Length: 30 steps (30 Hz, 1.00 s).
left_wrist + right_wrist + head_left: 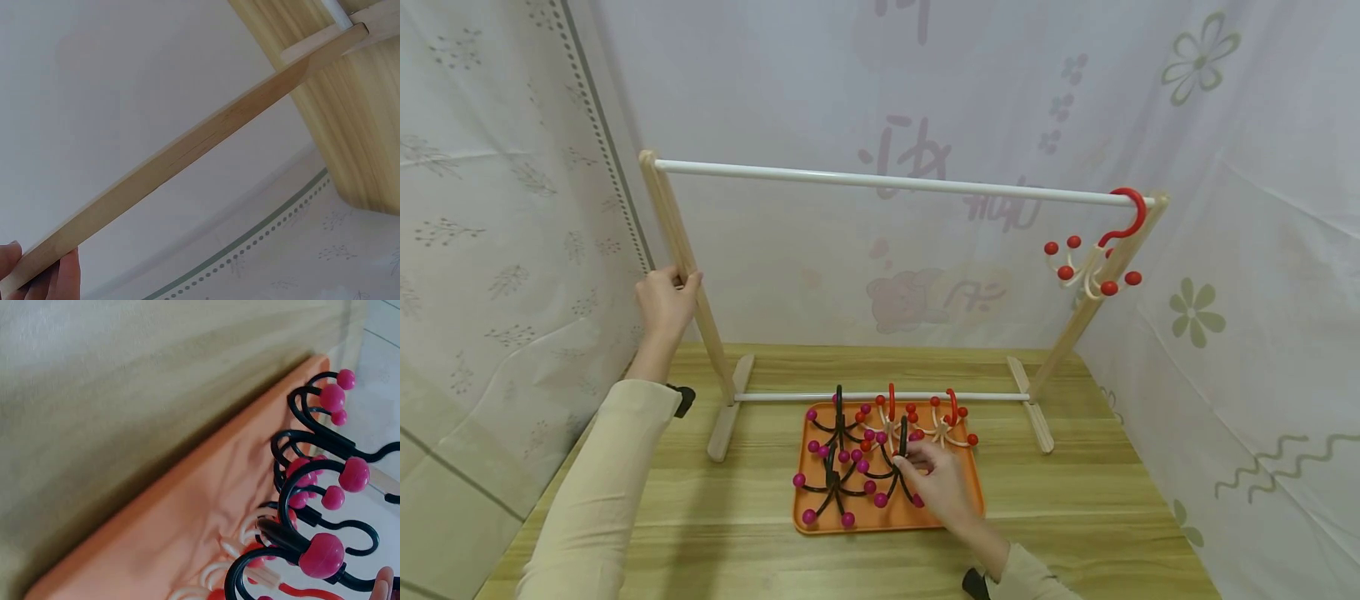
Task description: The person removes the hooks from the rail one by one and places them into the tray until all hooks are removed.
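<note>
My left hand grips the left wooden post of a hanging rack, thumb on one side and fingers on the other. Over an orange tray, my right hand pinches the hook of a black multi-arm hanger tipped with magenta balls. Only the fingertips of that hand appear in the right wrist view. Two more black hangers, one at the front left and one behind it, share the tray with two cream hangers that have red hooks and red balls.
A white top rail spans the rack, with a cream hanger hooked by its red hook at the right end. A white lower rail and wooden feet stand on the wood-grain table. Patterned curtains surround the table.
</note>
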Motion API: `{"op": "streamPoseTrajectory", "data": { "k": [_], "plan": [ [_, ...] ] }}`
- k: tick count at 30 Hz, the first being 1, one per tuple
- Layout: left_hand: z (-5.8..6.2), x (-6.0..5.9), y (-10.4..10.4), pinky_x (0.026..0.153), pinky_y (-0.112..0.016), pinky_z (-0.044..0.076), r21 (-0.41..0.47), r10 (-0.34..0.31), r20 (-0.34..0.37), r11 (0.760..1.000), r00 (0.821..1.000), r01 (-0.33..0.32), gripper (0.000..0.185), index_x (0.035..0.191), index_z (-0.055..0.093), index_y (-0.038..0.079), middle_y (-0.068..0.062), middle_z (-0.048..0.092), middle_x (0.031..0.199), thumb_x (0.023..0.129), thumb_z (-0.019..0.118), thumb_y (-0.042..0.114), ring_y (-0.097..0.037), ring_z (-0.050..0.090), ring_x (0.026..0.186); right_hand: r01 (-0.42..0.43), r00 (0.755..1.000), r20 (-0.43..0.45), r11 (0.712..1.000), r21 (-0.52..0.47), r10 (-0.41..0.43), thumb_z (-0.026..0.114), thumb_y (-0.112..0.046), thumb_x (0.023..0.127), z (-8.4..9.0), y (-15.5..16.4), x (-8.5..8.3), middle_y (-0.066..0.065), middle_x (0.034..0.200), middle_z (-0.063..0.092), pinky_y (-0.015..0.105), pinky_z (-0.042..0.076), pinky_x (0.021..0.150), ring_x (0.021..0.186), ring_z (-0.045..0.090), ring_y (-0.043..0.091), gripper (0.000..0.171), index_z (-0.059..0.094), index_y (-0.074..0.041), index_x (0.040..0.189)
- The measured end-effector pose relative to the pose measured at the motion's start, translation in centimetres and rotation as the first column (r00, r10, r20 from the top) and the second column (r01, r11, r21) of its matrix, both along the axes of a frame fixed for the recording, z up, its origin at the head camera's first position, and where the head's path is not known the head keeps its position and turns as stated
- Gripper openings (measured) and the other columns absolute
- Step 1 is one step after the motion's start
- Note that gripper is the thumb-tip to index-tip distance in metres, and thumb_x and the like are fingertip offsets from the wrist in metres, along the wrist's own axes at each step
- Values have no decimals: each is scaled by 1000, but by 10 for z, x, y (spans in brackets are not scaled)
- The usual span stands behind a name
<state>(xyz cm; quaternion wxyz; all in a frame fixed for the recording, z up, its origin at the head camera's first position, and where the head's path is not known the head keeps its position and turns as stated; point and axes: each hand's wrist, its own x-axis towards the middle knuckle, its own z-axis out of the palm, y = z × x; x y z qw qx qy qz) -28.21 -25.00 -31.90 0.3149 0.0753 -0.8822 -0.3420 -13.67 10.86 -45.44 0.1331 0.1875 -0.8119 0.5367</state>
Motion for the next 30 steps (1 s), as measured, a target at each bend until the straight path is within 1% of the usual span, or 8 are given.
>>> {"op": "streamPoseTrajectory", "data": {
  "k": [4, 8, 13, 17, 25, 30],
  "plan": [
    [0, -1, 0, 43, -24, 31, -2, -3, 19, 1000, 1000, 3, 31, 67, 53, -3, -21, 60, 70, 89, 52, 18, -17, 42, 50, 7, 1000, 6, 1000, -8, -7, 65, -1, 78, -8, -3, 2, 13, 77, 63, 29, 49, 55, 66, 61, 21, 10, 63, 4, 86],
    [0, -1, -1, 43, -23, 32, -4, -7, 32, 1000, 999, 7, 31, 68, 54, -4, -21, 60, 71, 90, 51, 18, -17, 43, 50, 38, 999, 8, 999, 3, -38, 65, -1, 78, -15, -5, 4, 13, 79, 63, 25, 48, 55, 66, 61, 20, 10, 63, 3, 87],
    [0, -1, -1, 45, -23, 32, -4, -4, 33, 1000, 999, 5, 32, 68, 54, -4, -22, 61, 73, 90, 51, 19, -17, 44, 51, 45, 999, -14, 999, -16, -45, 65, 3, 77, -22, -7, 7, 12, 79, 63, 28, 49, 57, 66, 61, 21, 9, 62, 5, 85],
    [0, -1, 0, 45, -23, 33, -4, -3, 27, 1000, 1000, 3, 32, 68, 54, -4, -23, 61, 74, 90, 51, 19, -17, 45, 52, 31, 999, -5, 998, -49, -32, 65, 2, 77, -28, -9, 8, 12, 79, 63, 29, 49, 57, 66, 62, 21, 9, 62, 5, 85],
    [0, -1, 0, 47, -25, 34, -21, -4, 30, 1000, 1000, 5, 32, 69, 54, -4, -23, 62, 75, 90, 50, 19, -19, 46, 54, 31, 1000, 2, 997, -69, -31, 64, 2, 78, -34, -13, 7, 13, 79, 62, 29, 49, 58, 67, 62, 19, 11, 61, 8, 86],
    [1, 0, 0, 50, -28, 35, -24, 1, 38, 1000, 999, 0, 34, 70, 55, -4, -23, 62, 76, 91, 49, 21, -21, 47, 55, 41, 999, 6, 997, -63, -41, 64, 0, 78, -35, -13, 7, 13, 80, 62, 28, 49, 58, 67, 62, 18, 10, 61, 6, 87]
  ]
}}
